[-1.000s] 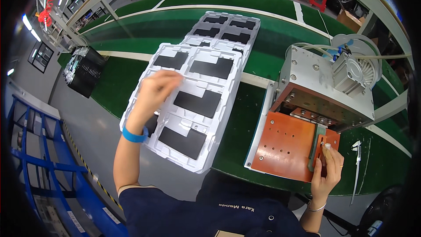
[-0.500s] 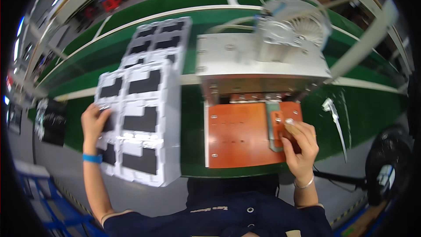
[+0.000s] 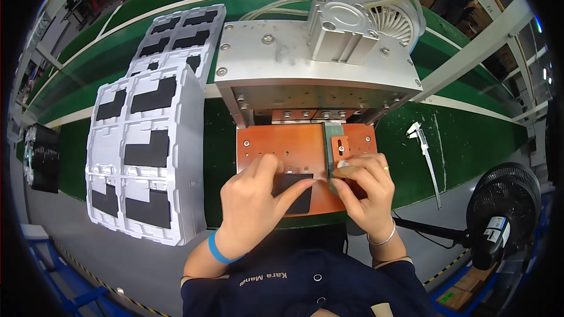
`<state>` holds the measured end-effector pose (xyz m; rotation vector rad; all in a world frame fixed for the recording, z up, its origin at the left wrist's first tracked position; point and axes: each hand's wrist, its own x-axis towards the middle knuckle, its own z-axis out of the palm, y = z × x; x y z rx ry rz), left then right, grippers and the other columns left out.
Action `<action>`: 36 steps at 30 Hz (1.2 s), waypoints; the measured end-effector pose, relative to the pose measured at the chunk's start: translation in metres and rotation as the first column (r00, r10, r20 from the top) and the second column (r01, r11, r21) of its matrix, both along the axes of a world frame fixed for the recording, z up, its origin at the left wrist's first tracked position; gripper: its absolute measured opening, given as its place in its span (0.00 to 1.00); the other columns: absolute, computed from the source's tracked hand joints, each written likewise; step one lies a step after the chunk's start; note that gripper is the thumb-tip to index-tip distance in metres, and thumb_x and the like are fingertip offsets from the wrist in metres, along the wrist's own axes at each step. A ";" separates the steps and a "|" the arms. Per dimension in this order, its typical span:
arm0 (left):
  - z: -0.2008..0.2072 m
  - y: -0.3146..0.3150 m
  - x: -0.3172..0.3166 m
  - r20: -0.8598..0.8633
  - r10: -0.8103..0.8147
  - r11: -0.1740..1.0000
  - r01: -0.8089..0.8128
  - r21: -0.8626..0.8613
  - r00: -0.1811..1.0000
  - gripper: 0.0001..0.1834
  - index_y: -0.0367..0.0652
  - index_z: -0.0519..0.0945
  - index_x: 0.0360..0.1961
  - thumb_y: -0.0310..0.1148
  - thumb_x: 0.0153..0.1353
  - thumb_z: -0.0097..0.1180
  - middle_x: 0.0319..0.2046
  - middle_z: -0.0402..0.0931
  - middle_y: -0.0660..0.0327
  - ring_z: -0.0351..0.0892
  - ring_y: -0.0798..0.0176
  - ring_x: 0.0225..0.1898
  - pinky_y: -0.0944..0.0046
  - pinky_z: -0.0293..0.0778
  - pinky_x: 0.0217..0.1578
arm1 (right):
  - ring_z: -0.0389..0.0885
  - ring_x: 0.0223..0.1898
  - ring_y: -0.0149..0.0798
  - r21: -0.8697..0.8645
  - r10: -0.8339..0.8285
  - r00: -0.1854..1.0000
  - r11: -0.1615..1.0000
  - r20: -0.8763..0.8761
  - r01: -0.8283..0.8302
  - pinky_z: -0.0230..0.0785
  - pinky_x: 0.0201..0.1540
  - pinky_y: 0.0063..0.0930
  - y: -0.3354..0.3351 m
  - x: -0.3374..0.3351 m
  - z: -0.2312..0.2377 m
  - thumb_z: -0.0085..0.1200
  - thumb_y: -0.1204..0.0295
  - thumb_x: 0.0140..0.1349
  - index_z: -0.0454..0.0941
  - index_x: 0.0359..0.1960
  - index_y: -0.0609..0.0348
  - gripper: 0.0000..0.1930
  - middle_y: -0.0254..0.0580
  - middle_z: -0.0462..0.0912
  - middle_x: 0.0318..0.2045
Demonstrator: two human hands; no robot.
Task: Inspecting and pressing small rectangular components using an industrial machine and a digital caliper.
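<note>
My left hand (image 3: 251, 191) is closed on a flat black sheet piece (image 3: 301, 199) with its thumb lying along the top edge. The piece is over the orange plate (image 3: 267, 138) of a metal press (image 3: 288, 41), partly covered by the hand. My right hand (image 3: 367, 188) is closed in a pinch beside the green strip (image 3: 328, 147) on the plate, near the slotted orange block (image 3: 341, 145). What its fingertips hold, if anything, is too small to make out. Both thumb tips come close together over the plate.
Stacked white trays (image 3: 191, 158) with black L-shaped pieces (image 3: 147, 148) stand at left; another tray stack (image 3: 200, 17) lies behind. A caliper (image 3: 427, 155) rests on the green table (image 3: 464, 135) at right. A black fan (image 3: 505, 211) stands at the near right.
My left hand has moved right from the trays to the orange plate, bringing a black piece; a tray slot there is now bare. My right hand stays near the strip. The view has shifted.
</note>
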<state>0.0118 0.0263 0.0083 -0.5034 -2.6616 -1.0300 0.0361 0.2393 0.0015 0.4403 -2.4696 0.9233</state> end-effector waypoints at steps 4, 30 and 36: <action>-0.010 -0.007 0.006 -0.083 -0.055 0.998 0.053 -0.024 0.995 0.24 0.38 0.80 0.38 0.41 0.46 0.78 0.37 0.78 0.57 0.80 0.55 0.37 0.60 0.75 0.35 | 0.77 0.44 0.44 0.127 0.065 0.998 0.990 0.024 -0.067 0.70 0.48 0.37 -0.005 -0.010 0.000 0.69 0.73 0.53 0.86 0.37 0.56 0.09 0.37 0.82 0.40; -0.023 -0.051 0.012 0.009 -0.460 0.887 0.461 -0.020 0.888 0.18 0.46 0.87 0.48 0.29 0.54 0.60 0.56 0.79 0.55 0.77 0.56 0.55 0.49 0.69 0.60 | 0.80 0.52 0.41 0.260 0.200 0.977 0.942 0.076 -0.213 0.68 0.62 0.45 -0.017 -0.016 -0.003 0.63 0.80 0.51 0.80 0.40 0.56 0.13 0.35 0.84 0.42; -0.019 -0.051 0.011 0.001 -0.485 0.873 0.484 -0.055 0.874 0.19 0.46 0.87 0.48 0.29 0.53 0.60 0.55 0.78 0.53 0.77 0.55 0.53 0.48 0.70 0.59 | 0.79 0.55 0.44 0.317 0.079 0.997 0.945 0.020 -0.081 0.68 0.62 0.46 -0.021 -0.023 -0.007 0.59 0.82 0.49 0.81 0.39 0.57 0.14 0.37 0.85 0.48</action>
